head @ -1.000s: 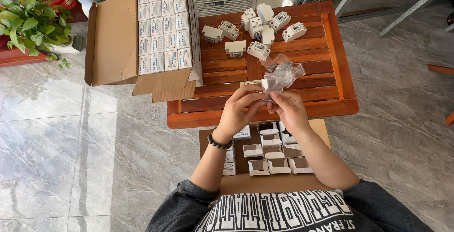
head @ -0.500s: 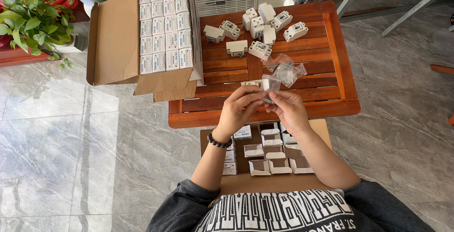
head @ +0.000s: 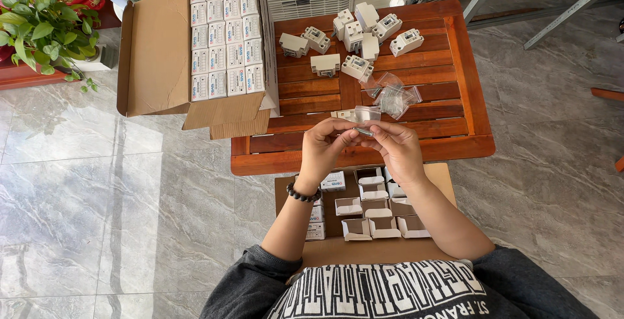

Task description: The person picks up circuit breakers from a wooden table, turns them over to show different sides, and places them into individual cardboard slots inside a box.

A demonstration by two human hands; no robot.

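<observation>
The person's left hand (head: 325,147) and right hand (head: 398,147) meet above the near edge of the wooden table (head: 468,78), fingertips pinched together on a small clear plastic bag (head: 365,115) that stands up between them; a small dark metal piece (head: 364,131), too small to identify, sits at the fingertips just under the bag. Both hands are closed in a grasp on this bag, the left wrist wearing a dark beaded bracelet (head: 303,194). Just beyond the hands, toward the middle of the table, lies a loose heap of clear bags (head: 390,95). Along the far edge, a cluster of white electrical devices (head: 354,36) is scattered, some lying on their sides. Overhanging the table's left edge is a large open cardboard box (head: 156,52) filled with rows of small white cartons (head: 224,33) standing tightly packed. Below the near edge, in front of the person's lap, a shallower cardboard tray (head: 377,251) holds several small opened white cartons (head: 374,212). A potted green plant (head: 39,33) stands on the tiled floor at the far left.
</observation>
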